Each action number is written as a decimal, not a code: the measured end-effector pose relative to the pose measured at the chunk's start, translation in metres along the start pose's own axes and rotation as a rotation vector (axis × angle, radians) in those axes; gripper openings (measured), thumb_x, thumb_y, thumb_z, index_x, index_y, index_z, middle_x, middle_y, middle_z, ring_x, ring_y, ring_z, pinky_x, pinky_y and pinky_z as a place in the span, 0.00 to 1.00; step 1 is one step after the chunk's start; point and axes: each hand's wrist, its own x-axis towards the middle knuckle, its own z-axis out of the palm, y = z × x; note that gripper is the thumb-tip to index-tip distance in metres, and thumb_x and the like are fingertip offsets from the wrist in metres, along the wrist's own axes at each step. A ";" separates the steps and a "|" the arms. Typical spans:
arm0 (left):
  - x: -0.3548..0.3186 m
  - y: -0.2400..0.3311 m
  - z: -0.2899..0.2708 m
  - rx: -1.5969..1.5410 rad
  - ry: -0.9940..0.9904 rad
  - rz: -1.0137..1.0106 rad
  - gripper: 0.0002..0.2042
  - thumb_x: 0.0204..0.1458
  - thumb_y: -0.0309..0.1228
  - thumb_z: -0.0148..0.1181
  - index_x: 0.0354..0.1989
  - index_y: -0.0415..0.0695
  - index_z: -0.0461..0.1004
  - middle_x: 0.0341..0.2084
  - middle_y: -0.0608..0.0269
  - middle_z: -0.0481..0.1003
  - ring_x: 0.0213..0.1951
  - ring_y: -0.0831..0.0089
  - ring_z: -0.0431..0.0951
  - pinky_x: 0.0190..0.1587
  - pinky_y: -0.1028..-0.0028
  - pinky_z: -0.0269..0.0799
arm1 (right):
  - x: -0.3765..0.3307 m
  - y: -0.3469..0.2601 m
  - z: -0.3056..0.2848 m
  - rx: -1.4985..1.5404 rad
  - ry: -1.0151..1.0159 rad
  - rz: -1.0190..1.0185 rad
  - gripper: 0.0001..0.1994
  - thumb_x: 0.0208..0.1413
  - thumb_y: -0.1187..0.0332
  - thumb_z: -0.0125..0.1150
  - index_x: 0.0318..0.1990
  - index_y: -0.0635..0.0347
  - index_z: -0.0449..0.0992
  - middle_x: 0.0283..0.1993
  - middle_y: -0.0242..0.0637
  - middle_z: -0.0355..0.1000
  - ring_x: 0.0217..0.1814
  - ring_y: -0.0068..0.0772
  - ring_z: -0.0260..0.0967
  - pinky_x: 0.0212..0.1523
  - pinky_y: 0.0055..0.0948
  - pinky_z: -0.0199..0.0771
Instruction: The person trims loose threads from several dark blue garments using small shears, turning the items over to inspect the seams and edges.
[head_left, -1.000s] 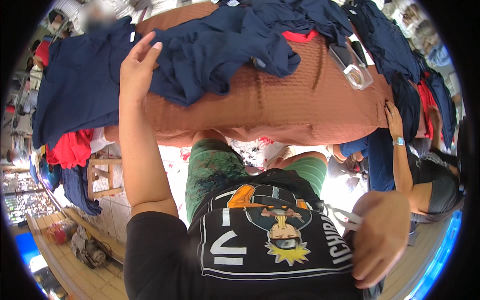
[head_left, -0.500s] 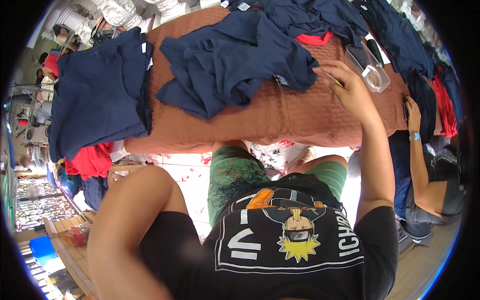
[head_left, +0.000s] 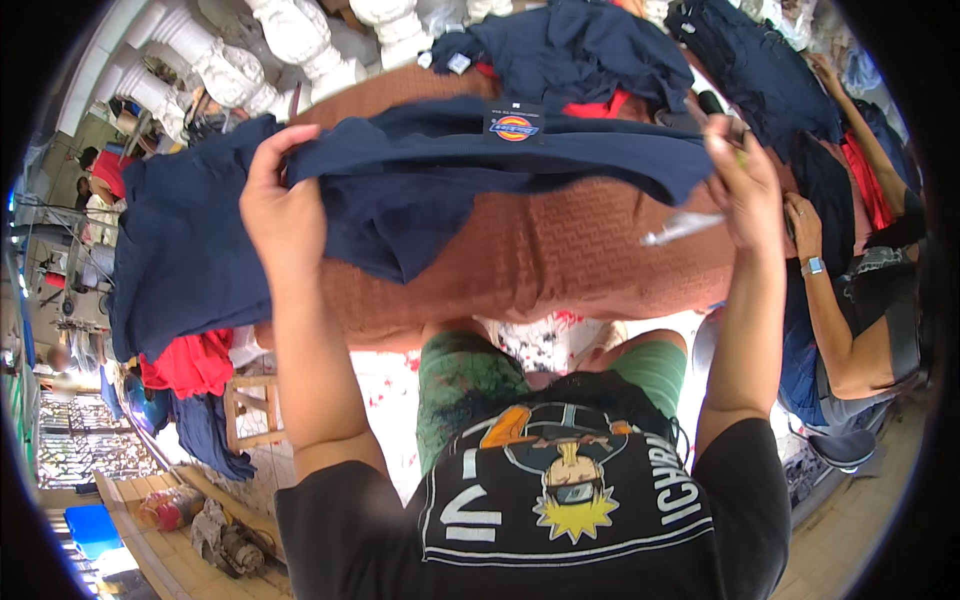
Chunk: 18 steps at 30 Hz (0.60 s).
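Observation:
A navy blue garment (head_left: 590,155) is stretched sideways above the table, with a woven label (head_left: 514,124) at the middle of its upper edge. My left hand (head_left: 284,205) is closed around its left end. At the other end, my right hand (head_left: 748,185) pinches the fabric. A small pointed metal tool (head_left: 741,156) with a yellow-green part also sits in my right hand; its kind is unclear. The garment's loose lower part hangs toward the brown cloth. Just below my right hand shows a pale, blurred thing (head_left: 683,229) that I cannot make out.
A brown textured cloth (head_left: 580,250) covers the table. Folded navy garments (head_left: 190,240) lie at its left, and more navy clothes (head_left: 580,50) at the far side. On the right, another person's arm (head_left: 835,310) rests near dark clothing. White balusters (head_left: 215,65) stand beyond.
My left hand has come up from below and taken the garment's left end. The garment has been lifted and stretched out, its label now facing up. The other person's second arm has come into view.

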 end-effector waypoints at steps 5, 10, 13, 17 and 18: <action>0.004 0.040 -0.015 -0.480 -0.321 -0.087 0.09 0.52 0.16 0.54 0.40 0.39 0.76 0.37 0.61 0.77 0.40 0.75 0.77 0.47 0.78 0.71 | -0.003 -0.032 -0.028 0.003 0.172 -0.133 0.08 0.60 0.63 0.59 0.41 0.56 0.73 0.23 0.16 0.62 0.16 0.05 0.48 0.15 0.13 0.42; 0.006 -0.042 0.033 0.438 -0.494 -0.174 0.23 0.50 0.33 0.66 0.53 0.37 0.72 0.50 0.52 0.74 0.52 0.65 0.72 0.54 0.70 0.68 | 0.016 0.065 -0.038 -0.892 0.158 -0.104 0.08 0.57 0.70 0.57 0.39 0.66 0.73 0.33 0.42 0.76 0.36 0.33 0.73 0.40 0.30 0.70; -0.009 -0.045 0.025 0.148 -0.407 -0.251 0.22 0.53 0.34 0.64 0.55 0.38 0.71 0.52 0.54 0.73 0.52 0.70 0.73 0.54 0.72 0.67 | -0.003 0.099 -0.055 -0.912 0.068 0.084 0.11 0.53 0.68 0.61 0.42 0.60 0.74 0.39 0.49 0.76 0.46 0.49 0.74 0.46 0.39 0.71; -0.035 -0.065 0.006 -0.061 -0.185 -0.231 0.13 0.57 0.29 0.59 0.48 0.36 0.75 0.43 0.59 0.77 0.44 0.78 0.75 0.50 0.79 0.68 | -0.024 0.111 -0.064 -1.060 0.037 0.253 0.15 0.49 0.68 0.64 0.46 0.58 0.75 0.45 0.49 0.74 0.50 0.50 0.72 0.50 0.40 0.70; -0.039 -0.066 0.004 -0.078 -0.122 -0.210 0.12 0.57 0.28 0.59 0.47 0.36 0.76 0.41 0.61 0.78 0.42 0.79 0.75 0.49 0.80 0.68 | -0.027 0.114 -0.067 -1.088 0.056 0.197 0.16 0.49 0.68 0.64 0.47 0.57 0.75 0.47 0.49 0.73 0.51 0.51 0.71 0.51 0.40 0.70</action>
